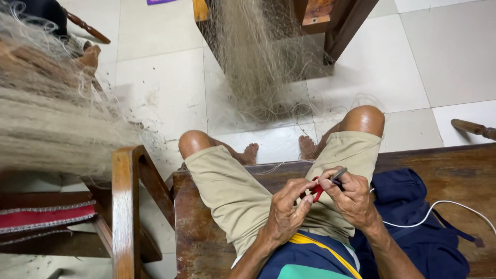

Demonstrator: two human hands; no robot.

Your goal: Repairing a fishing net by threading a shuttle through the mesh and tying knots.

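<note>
I sit on a wooden bench (196, 227) with both hands over my lap, above beige shorts (227, 191). My left hand (289, 209) pinches a small red tool (316, 190), probably a netting needle or clip, between thumb and fingers. My right hand (351, 196) holds the other end of it together with a thin dark grey stick (339, 174) that pokes up past the fingers. A fine line (279, 166) runs from my hands across my knee toward the hanging fishing net (258, 62) ahead.
A large bundle of pale net (51, 119) lies draped at the left over a wooden chair (124, 206) with a red cushion (46, 217). A dark blue cloth (413, 217) and white cable (439, 206) lie on the bench at my right. White tiled floor (165, 88) lies ahead.
</note>
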